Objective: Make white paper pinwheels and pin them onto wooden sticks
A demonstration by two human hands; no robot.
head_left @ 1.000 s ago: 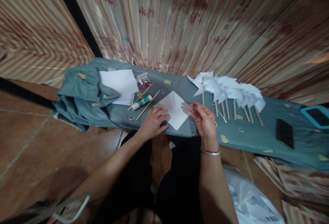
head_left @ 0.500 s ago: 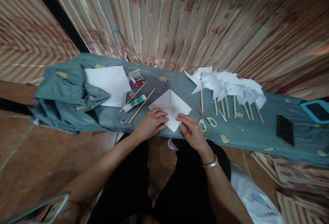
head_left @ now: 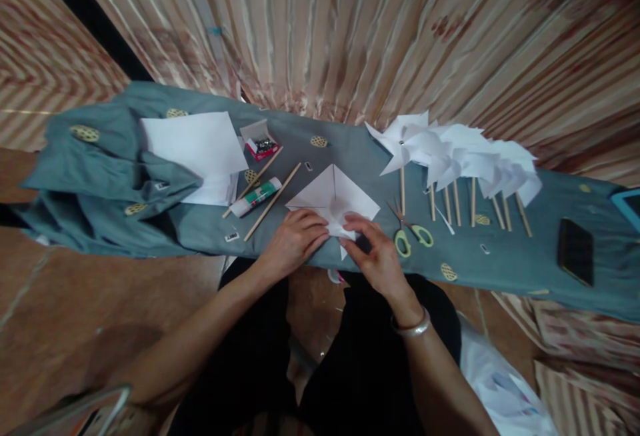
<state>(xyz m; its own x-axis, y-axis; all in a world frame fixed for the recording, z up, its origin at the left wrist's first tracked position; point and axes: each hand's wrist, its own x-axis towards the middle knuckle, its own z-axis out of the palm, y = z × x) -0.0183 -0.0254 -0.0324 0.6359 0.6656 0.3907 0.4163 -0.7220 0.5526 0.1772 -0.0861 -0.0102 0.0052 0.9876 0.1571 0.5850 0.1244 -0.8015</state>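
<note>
A square white sheet of paper [head_left: 334, 186] lies cornerwise before me on the cloth, with slits or crease lines running from its corners towards the middle. My left hand [head_left: 295, 239] presses on its lower left part, fingers together and thumb beside them. Between the thumb and fingers of my right hand [head_left: 376, 255] is a lower flap of the sheet, bent up towards the middle. Scissors with pale green handles [head_left: 414, 231] lie just right of that hand. To the left are a glue stick [head_left: 257, 197] and two thin wooden sticks [head_left: 273, 203].
Several white paper pinwheels on sticks [head_left: 457, 149] overlap at the right. A stack of white paper [head_left: 195, 146] and a small open red-and-white box [head_left: 260, 143] are at the left. Farther right lie a dark phone [head_left: 576, 251] and a blue-framed object [head_left: 625, 206]. A curtain [head_left: 320, 43] hangs behind.
My right hand has taken the lower right edge of the paper and bent it up towards the middle. My left hand stays on the sheet. The view has shifted slightly.
</note>
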